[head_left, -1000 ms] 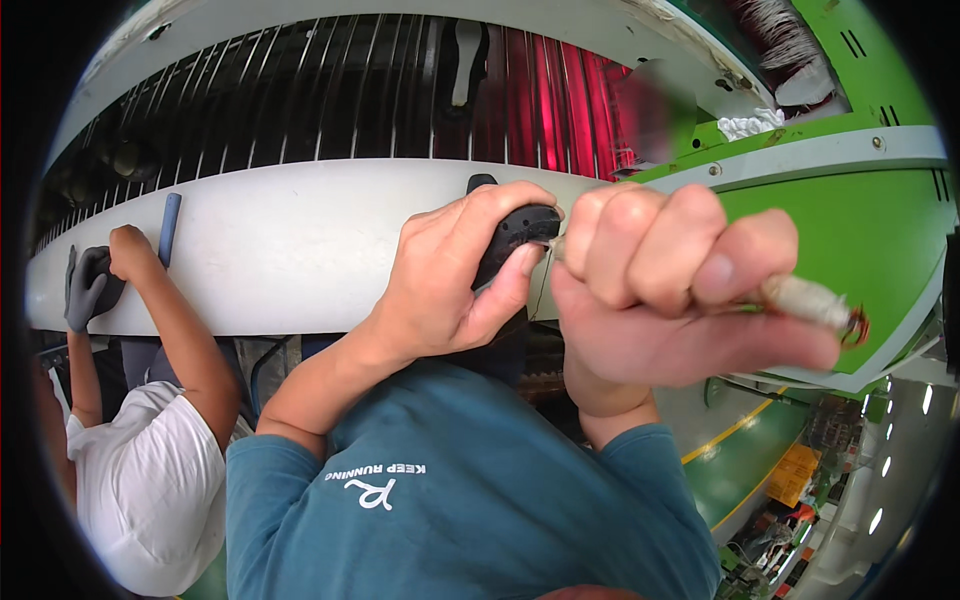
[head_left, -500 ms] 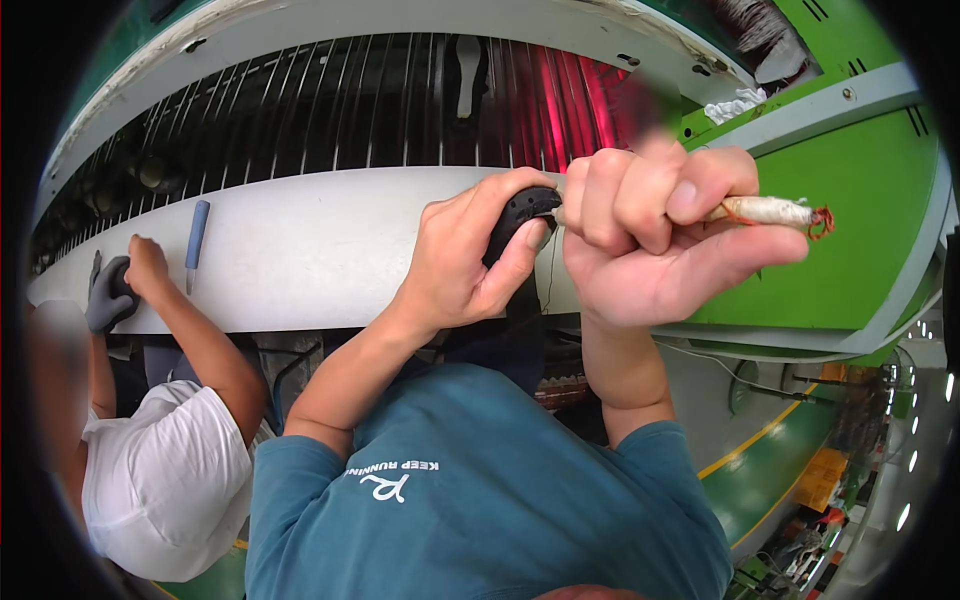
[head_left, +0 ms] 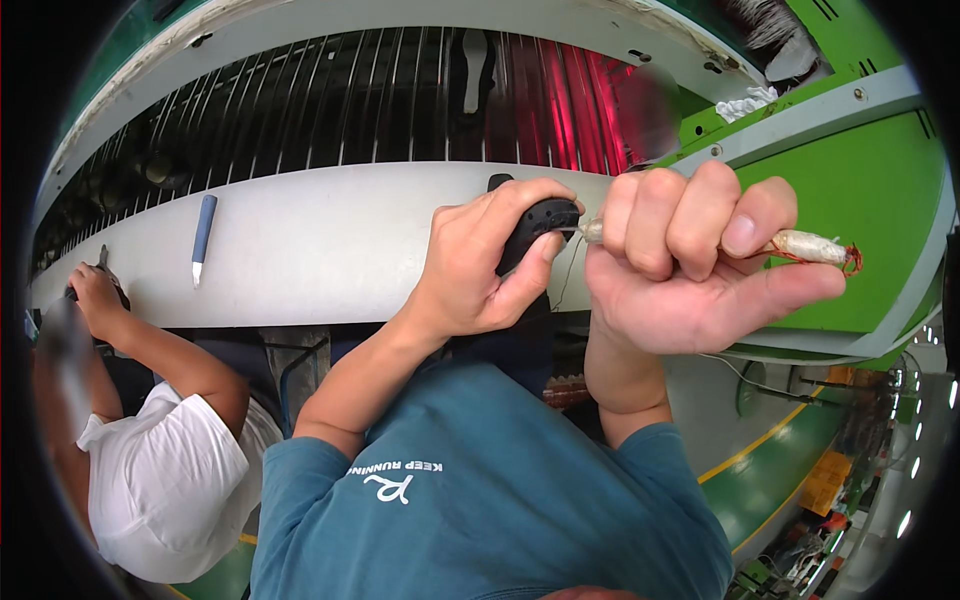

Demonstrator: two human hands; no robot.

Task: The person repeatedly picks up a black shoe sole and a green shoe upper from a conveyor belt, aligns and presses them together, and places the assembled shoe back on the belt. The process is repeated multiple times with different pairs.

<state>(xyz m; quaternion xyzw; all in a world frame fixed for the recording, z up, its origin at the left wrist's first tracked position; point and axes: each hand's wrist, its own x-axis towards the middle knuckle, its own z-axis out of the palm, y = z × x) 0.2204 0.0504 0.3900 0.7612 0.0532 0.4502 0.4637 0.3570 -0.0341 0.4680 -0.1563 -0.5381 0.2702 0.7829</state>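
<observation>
My left hand (head_left: 475, 260) grips a black rounded piece (head_left: 537, 225), which resembles a shoe sole and has small holes along its edge; the fingers cover much of it. In my right hand (head_left: 700, 245) is a thin metal-tipped hand tool (head_left: 812, 247), its handle wrapped in pale cord with orange strands at the butt end. My right fingers wrap around the handle, thumb stretched along it. The tool's thin shaft meets the black piece near my left thumb. A loose dark thread hangs below that spot.
A white work ledge (head_left: 330, 250) runs across the front, holding a blue-handled knife (head_left: 203, 240). Behind it are metal rods (head_left: 345, 95), a sole-shaped item (head_left: 474, 75) and red light. A green machine panel (head_left: 850, 200) stands right. A co-worker's hand (head_left: 98, 300) is busy left.
Both my hands have shifted slightly right and down in the picture, still gripping the black piece and the tool. The co-worker's bare hand has moved left, onto a dark item.
</observation>
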